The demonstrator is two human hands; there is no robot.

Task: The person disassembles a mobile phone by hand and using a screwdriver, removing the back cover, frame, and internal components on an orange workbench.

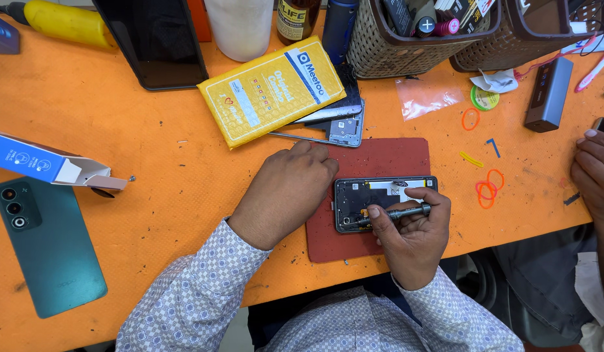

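The right hand (412,238) is closing its grip around a slim grey metal screwdriver (392,214), whose tip is pointing into the lower left corner of the opened black smartphone (384,195), just above the fingers. The phone is lying on a dark red rubber mat (380,163) on the orange bench (152,150). The left hand (292,189) is resting loosely curled, holding nothing, against the phone's left edge.

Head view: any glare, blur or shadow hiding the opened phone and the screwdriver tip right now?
Head view: even, bright light and sharp focus; no glare on the opened phone. The right hand holding the screwdriver covers the phone's lower edge. The left hand casts only a soft shadow on the red mat.
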